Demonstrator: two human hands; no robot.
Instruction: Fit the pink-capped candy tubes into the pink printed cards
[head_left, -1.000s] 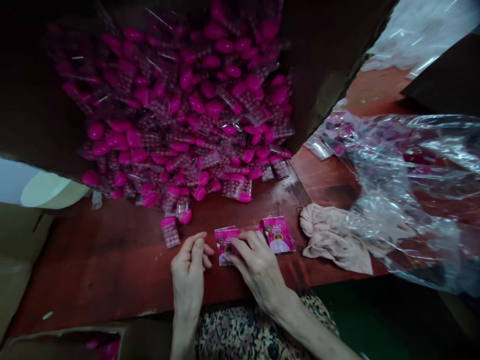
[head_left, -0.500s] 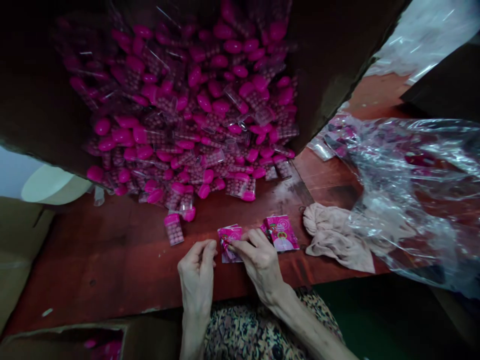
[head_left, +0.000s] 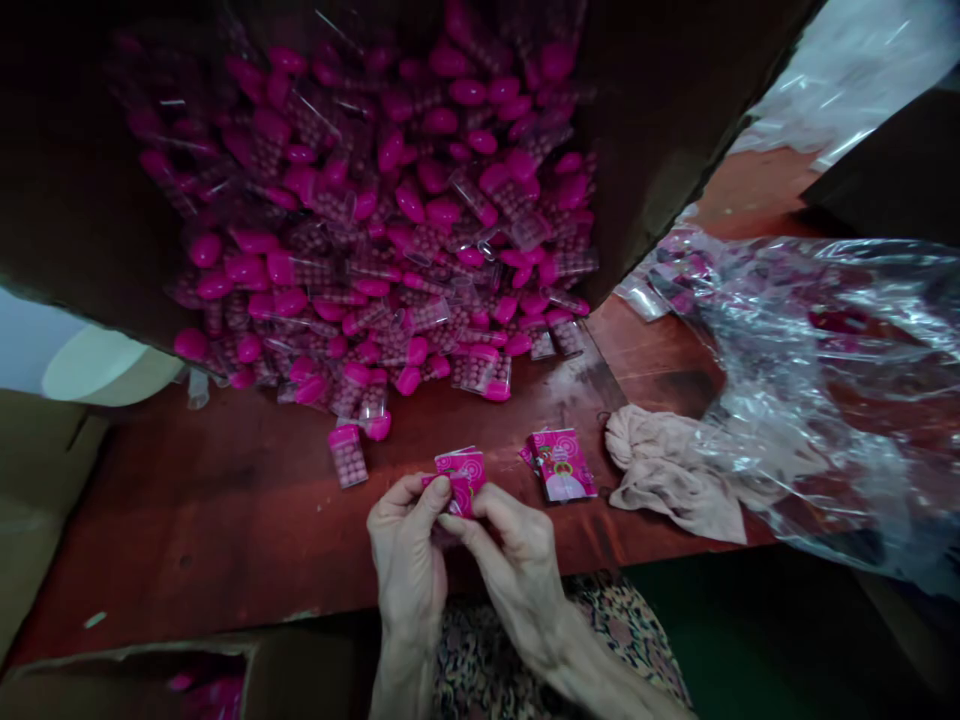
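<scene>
My left hand (head_left: 412, 540) pinches a small pink printed card (head_left: 454, 490) between thumb and fingers, above the front part of the red-brown table. Close on its right, my right hand (head_left: 514, 550) has its thumb and curled fingers at the lower edge of that card; whether it grips the card is hidden. Behind the fingers lies a small stack of pink cards (head_left: 466, 462). A second pink stack (head_left: 566, 468) rests to the right. One clear container with a pink cap and pink balls (head_left: 348, 458) lies to the left, apart from the heap.
A large open carton (head_left: 652, 170) spills a heap of pink-capped containers (head_left: 405, 260) onto the table (head_left: 225, 500). To the right are a beige cloth (head_left: 675, 470) and clear plastic bags (head_left: 832, 400). Another carton (head_left: 251, 665) stands front left, and a pale round dish (head_left: 112, 370) is at far left.
My left hand has moved right and now holds a card. My right hand has shifted from over the stack down towards the left hand, uncovering part of the stack.
</scene>
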